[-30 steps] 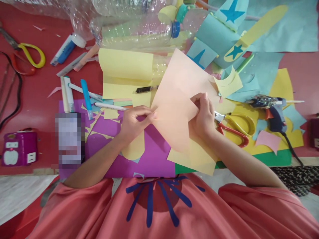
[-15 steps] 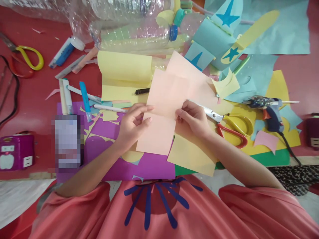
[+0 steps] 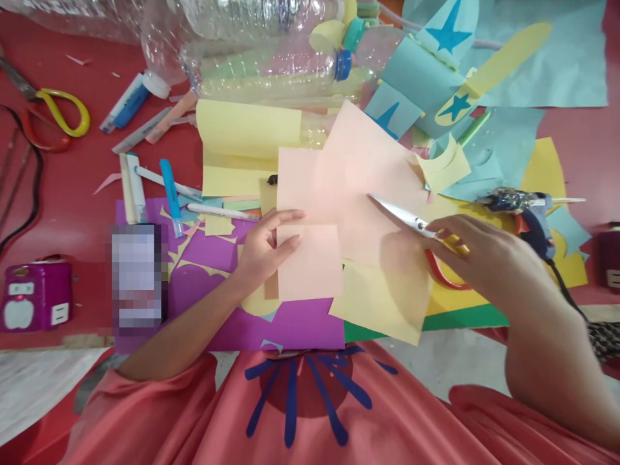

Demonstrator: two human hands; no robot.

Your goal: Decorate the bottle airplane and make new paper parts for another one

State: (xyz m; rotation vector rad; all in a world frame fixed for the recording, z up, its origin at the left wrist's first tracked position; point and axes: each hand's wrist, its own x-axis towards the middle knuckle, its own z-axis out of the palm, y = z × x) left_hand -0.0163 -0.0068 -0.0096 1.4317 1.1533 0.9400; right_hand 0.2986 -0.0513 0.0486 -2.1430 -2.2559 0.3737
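A pale pink paper (image 3: 310,263) with a crease across its middle lies in front of me, its left edge between the thumb and fingers of my left hand (image 3: 271,248). Behind it rests a larger pink sheet (image 3: 368,155). My right hand (image 3: 477,248) is closed on the handles of the scissors (image 3: 404,216), whose silver blades point up and left over the larger sheet. One red handle loop shows below the fingers. Yellow paper (image 3: 382,300) sticks out under the pink sheets.
Plastic bottles (image 3: 261,64) lie at the back. A blue paper model (image 3: 421,84) stands back right, near a glue gun (image 3: 530,216). Pens, a phone (image 3: 135,274), a purple device (image 3: 39,294) and other scissors (image 3: 62,113) are on the left.
My right hand has let go of the pink paper, moved right and taken the scissors by the handles. The creased paper has turned straighter under my left hand.
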